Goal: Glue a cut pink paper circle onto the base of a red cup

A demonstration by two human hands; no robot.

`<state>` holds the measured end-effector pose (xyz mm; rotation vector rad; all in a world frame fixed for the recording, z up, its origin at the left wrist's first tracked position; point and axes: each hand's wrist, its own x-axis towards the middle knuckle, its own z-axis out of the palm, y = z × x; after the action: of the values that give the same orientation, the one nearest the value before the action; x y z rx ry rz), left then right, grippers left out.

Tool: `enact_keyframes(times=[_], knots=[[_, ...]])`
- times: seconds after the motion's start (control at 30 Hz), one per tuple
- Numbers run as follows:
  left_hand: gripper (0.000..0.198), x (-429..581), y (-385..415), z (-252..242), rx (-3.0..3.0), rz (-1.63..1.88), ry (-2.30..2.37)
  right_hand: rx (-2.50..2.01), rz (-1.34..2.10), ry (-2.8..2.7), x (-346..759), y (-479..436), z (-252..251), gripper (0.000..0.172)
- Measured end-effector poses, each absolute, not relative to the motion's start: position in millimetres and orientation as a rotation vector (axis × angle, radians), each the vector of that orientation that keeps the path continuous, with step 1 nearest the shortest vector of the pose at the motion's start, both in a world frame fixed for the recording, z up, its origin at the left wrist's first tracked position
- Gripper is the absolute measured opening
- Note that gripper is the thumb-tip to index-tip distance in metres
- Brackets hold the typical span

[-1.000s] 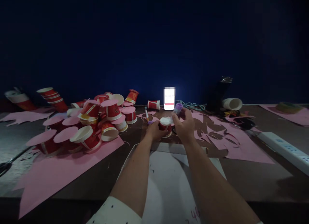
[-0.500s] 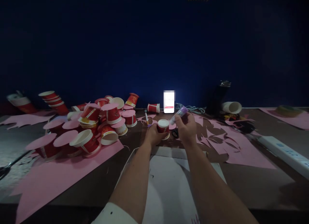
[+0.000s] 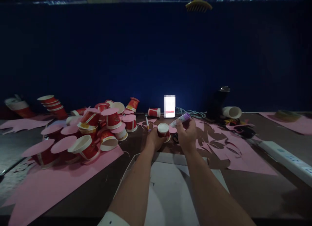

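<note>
My left hand [image 3: 155, 140] is closed around a small red paper cup [image 3: 163, 134], which stands bottom up with its white base on top. In my right hand [image 3: 187, 134] is a purple and white glue stick [image 3: 179, 120], slanting so that its pale end points left toward the cup. A gap separates the glue stick from the cup's base. Between the hands, behind the cup, lies a round pink paper piece [image 3: 173, 130]. Dark scissors [image 3: 175, 138] are partly hidden beside my right hand.
To the left are several upturned red cups [image 3: 112, 119] with pink discs, on pink paper [image 3: 60, 183]. A lit phone [image 3: 169, 106] stands at the back. Cut pink scraps [image 3: 246, 157] and a white power strip [image 3: 287, 159] lie right. A white box lid [image 3: 168, 187] sits in front.
The camera view has tilted up slightly. The glue stick is now held a little flatter in my right hand. My left hand keeps its hold on the cup.
</note>
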<state>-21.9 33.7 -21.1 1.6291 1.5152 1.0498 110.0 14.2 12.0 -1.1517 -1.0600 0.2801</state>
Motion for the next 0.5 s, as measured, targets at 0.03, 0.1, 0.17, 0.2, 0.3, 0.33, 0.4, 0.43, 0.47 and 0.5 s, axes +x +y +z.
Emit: enact_keyframes(times=[0.03, 0.1, 0.17, 0.2, 0.3, 0.33, 0.4, 0.43, 0.47, 0.5], knots=[[0.052, -21.3, 33.4, -19.9, 1.631, 1.090, 1.494, -1.132, 0.300, -1.059, 108.7, 13.3, 13.1, 0.031], [0.052, -20.6, 32.1, -17.4, 1.646, 1.151, 1.475, -1.123, 0.321, -1.061, 106.1, 11.8, 14.7, 0.030], [0.052, -20.8, 30.4, -14.9, 1.657, 1.173, 1.476, -1.125, 0.329, -1.053, 104.5, 11.0, 15.3, 0.031], [0.051, -20.9, 29.6, -14.0, 1.667, 1.177, 1.483, -1.129, 0.336, -1.048, 104.2, 10.8, 15.3, 0.031], [0.049, -20.7, 28.2, -12.4, 1.712, 1.201, 1.509, -1.144, 0.352, -1.036, 104.9, 11.1, 14.9, 0.034], [0.047, -20.2, 28.1, -12.0, 1.725, 1.214, 1.519, -1.153, 0.349, -1.037, 105.2, 11.2, 14.6, 0.034], [0.044, -18.8, 27.7, -10.8, 1.743, 1.242, 1.543, -1.156, 0.342, -1.046, 105.5, 11.3, 14.0, 0.033], [0.043, -18.0, 27.3, -10.0, 1.746, 1.251, 1.556, -1.152, 0.343, -1.053, 105.3, 11.3, 13.7, 0.033], [0.043, -17.3, 26.8, -9.0, 1.724, 1.244, 1.572, -1.144, 0.349, -1.061, 104.9, 11.2, 13.4, 0.032], [0.043, -16.8, 26.3, -8.0, 1.697, 1.227, 1.582, -1.135, 0.358, -1.071, 104.2, 11.1, 13.0, 0.032]])
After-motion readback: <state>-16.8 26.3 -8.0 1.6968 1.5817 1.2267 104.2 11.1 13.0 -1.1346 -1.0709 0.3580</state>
